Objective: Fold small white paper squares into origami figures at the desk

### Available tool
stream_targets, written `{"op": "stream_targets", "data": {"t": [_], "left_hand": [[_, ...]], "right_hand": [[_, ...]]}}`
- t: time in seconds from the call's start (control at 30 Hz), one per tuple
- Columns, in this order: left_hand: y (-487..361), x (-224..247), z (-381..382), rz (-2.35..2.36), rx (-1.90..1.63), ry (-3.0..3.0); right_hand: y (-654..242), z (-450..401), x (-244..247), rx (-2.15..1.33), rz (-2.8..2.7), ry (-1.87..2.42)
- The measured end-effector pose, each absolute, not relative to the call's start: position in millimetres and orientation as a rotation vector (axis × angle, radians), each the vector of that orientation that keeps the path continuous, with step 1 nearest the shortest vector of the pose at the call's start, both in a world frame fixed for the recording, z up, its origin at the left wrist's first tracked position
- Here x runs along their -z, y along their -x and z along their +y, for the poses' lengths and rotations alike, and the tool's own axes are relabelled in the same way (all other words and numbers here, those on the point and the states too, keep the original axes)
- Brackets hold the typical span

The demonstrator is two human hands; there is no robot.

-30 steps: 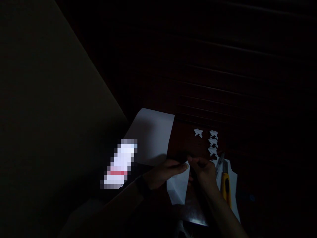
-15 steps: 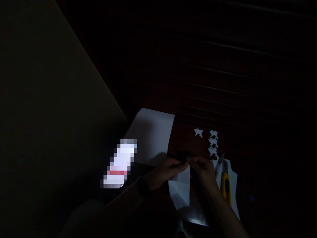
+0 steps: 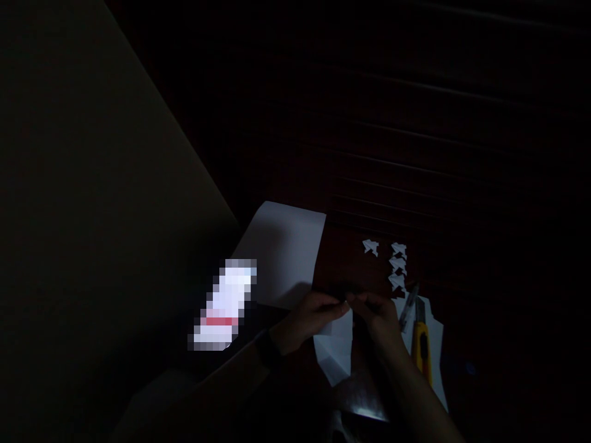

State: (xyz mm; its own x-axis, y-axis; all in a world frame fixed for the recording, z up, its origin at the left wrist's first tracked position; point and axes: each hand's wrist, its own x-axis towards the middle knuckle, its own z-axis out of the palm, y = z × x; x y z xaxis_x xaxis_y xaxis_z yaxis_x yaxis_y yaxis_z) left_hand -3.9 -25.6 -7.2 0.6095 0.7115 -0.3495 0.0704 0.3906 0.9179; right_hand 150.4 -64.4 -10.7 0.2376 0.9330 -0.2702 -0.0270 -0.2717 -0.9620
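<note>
A creased strip of white paper hangs below my two hands, its top edge pinched between their fingertips. My left hand holds the paper's upper edge between thumb and fingers; a dark band is round the wrist. My right hand pinches the same edge at its right corner, the fingertips of both hands nearly touching. Beyond the hands lie small folded white paper shapes, one alone and several in a column to its right.
A large white sheet lies at the left behind a bright, blurred-out screen. At the right, a yellow cutter and a slim, greyish tool rest on white papers. The surroundings are very dark.
The lower part of the hanging paper has swung slightly left and its shape has narrowed. Both hands keep their pinch, with hardly any movement.
</note>
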Motion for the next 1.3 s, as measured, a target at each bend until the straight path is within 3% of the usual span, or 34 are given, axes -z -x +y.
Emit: {"op": "stream_targets", "data": {"t": [0.7, 1.3], "left_hand": [[7.1, 8.3, -23.2, 0.856, -0.405, -1.273], [8.4, 12.1, -22.9, 0.911, -0.455, -1.194]], "right_hand": [[-158.0, -59.6, 10.1, -1.019, -1.012, 1.632], [-155.2, -62.7, 10.4, -1.081, -1.084, 1.651]]}}
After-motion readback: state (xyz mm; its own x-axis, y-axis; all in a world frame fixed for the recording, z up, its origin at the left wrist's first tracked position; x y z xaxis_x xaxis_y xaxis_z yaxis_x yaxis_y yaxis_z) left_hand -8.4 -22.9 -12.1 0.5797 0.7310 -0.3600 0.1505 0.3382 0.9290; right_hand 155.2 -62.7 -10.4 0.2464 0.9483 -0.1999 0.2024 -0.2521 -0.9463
